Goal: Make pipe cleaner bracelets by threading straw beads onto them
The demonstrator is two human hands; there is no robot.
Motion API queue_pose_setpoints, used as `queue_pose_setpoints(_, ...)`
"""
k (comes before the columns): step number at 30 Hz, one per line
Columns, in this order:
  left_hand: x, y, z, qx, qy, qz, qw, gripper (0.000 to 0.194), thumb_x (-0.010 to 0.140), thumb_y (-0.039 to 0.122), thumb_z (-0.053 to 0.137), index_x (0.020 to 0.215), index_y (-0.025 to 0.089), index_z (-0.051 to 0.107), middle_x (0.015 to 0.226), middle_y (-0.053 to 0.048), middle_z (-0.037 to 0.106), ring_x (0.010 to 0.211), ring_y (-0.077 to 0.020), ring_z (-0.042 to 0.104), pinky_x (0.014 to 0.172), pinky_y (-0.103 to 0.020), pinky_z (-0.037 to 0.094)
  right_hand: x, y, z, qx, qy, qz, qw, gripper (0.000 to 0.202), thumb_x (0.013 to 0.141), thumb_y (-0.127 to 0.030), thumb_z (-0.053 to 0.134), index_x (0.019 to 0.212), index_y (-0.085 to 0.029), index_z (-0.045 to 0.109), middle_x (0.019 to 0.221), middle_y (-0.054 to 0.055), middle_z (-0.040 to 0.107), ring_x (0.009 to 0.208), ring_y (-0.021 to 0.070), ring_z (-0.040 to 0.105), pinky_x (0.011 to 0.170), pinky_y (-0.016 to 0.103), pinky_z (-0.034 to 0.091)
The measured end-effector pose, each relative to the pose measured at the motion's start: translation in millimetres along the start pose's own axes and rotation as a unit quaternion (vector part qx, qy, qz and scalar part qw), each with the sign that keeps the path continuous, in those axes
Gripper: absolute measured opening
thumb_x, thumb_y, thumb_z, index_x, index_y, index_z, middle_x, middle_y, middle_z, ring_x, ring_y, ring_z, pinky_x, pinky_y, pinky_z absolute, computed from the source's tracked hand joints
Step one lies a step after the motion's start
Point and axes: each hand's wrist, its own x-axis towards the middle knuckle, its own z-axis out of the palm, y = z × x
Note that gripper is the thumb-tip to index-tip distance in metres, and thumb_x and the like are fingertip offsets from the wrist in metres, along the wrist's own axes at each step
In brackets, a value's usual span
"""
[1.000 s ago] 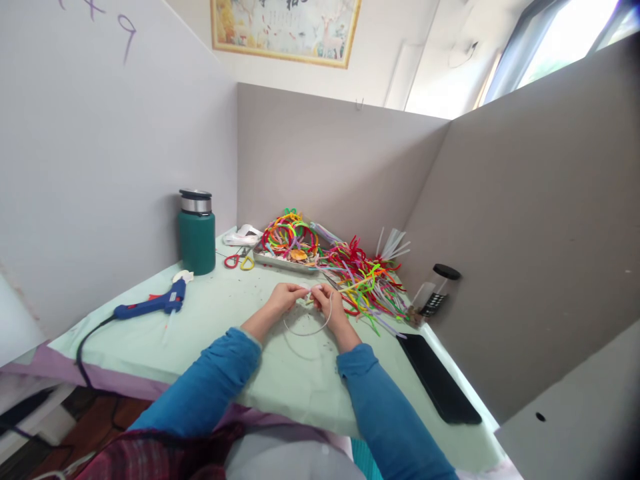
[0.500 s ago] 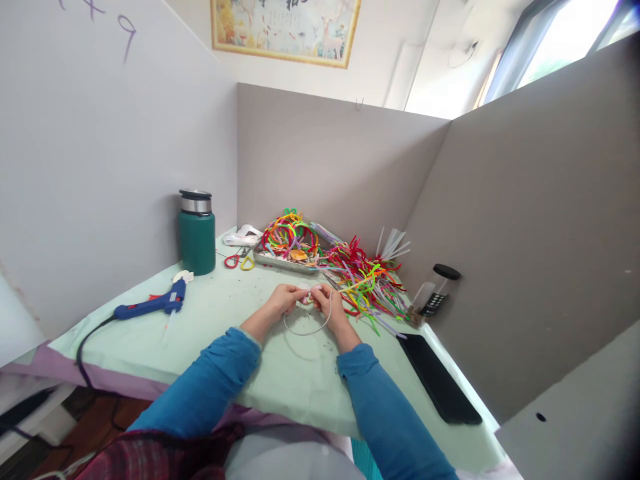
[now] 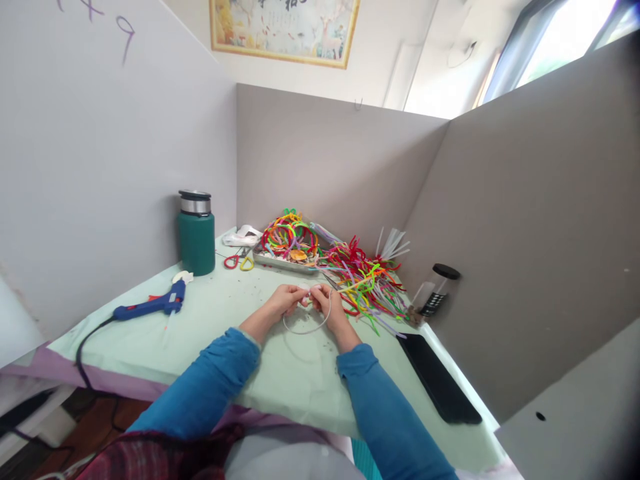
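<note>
Both my hands meet above the middle of the table, fingertips pinched close together. My left hand [image 3: 286, 299] and my right hand [image 3: 326, 301] are closed on a thin white hoop [image 3: 306, 333], whose curve hangs below them toward me. At the fingertips there is a small pale pink bit, too small to make out. A yellowish pipe cleaner [image 3: 353, 287] sticks out to the right beside my right hand; whether that hand holds it I cannot tell.
A metal tray [image 3: 285, 265] with colourful rings stands at the back, scissors [image 3: 239, 262] to its left. Pipe cleaners [image 3: 370, 273] are heaped at right. A blue glue gun [image 3: 150, 307], a green bottle [image 3: 197, 240], a black phone-like slab [image 3: 440, 380] and a clear lidded bottle [image 3: 437, 293] surround the workspace.
Almost nothing differs. My fingers have shifted very slightly at the top of the white hoop, and the hoop sits a touch higher.
</note>
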Motion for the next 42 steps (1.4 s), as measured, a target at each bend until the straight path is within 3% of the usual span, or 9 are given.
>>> queue_pose_setpoints(15, -2, 1, -1.3, -0.012, -0.016, -0.032, 0.999, 0.04, 0.074, 0.051, 0.069, 0.061, 0.014, 0.059, 0.032, 0.008, 0.03, 0.03, -0.0043, 0.02, 0.036, -0.024, 0.012, 0, -1, 0, 0.001, 0.003, 0.0, 1.0, 0.033, 0.077, -0.049, 0.063, 0.066, -0.02, 0.054, 0.053, -0.005, 0.047, 0.049, 0.0115, 0.04, 0.049, 0.025, 0.03)
queue_pose_setpoints(21, 1, -1, 0.8, -0.011, -0.012, 0.027, 0.999, 0.028, 0.07, 0.038, 0.071, 0.073, 0.012, 0.063, 0.048, 0.003, 0.055, 0.03, -0.0031, 0.028, 0.035, -0.023, 0.018, 2, 2, -3, -0.011, 0.011, -0.009, 1.0, 0.03, 0.079, -0.048, 0.06, 0.067, -0.02, 0.055, 0.052, -0.004, 0.05, 0.049, 0.0121, 0.041, 0.05, 0.026, 0.032)
queue_pose_setpoints(24, 2, 0, 1.8, 0.002, -0.006, 0.043, 0.999, 0.032, 0.064, 0.035, 0.075, 0.083, 0.011, 0.065, 0.062, 0.0, 0.065, 0.031, -0.0023, 0.03, 0.035, -0.022, 0.019, 4, 3, -3, 0.004, 0.017, 0.001, 1.0, 0.03, 0.077, -0.048, 0.062, 0.067, -0.02, 0.057, 0.056, -0.002, 0.054, 0.049, 0.0127, 0.043, 0.049, 0.026, 0.033)
queue_pose_setpoints(29, 4, -4, 2.3, 0.021, 0.028, 0.064, 0.997, 0.034, 0.059, 0.033, 0.08, 0.08, 0.013, 0.064, 0.064, 0.0, 0.066, 0.04, -0.0048, 0.041, 0.04, -0.02, 0.027, 4, 4, -2, 0.017, 0.012, 0.001, 1.0, 0.031, 0.077, -0.05, 0.062, 0.066, -0.021, 0.056, 0.056, -0.002, 0.053, 0.05, 0.0127, 0.043, 0.049, 0.026, 0.032)
queue_pose_setpoints(34, 14, -14, -1.7, 0.047, 0.037, 0.116, 0.991, 0.031, 0.056, 0.034, 0.081, 0.073, 0.014, 0.064, 0.07, -0.002, 0.067, 0.063, -0.0133, 0.058, 0.059, -0.022, 0.043, 4, 4, -2, 0.017, 0.007, -0.002, 1.0, 0.03, 0.077, -0.048, 0.063, 0.066, -0.021, 0.055, 0.051, -0.005, 0.047, 0.046, 0.0118, 0.039, 0.048, 0.026, 0.03)
queue_pose_setpoints(42, 19, -20, -5.3, 0.135, 0.056, 0.15, 0.978, 0.024, 0.062, 0.036, 0.072, 0.073, 0.016, 0.065, 0.073, -0.002, 0.068, 0.069, -0.0151, 0.059, 0.066, -0.024, 0.044, 4, 6, -3, 0.015, 0.007, -0.004, 1.0, 0.031, 0.077, -0.048, 0.063, 0.065, -0.021, 0.054, 0.051, -0.005, 0.046, 0.047, 0.0117, 0.039, 0.048, 0.026, 0.03)
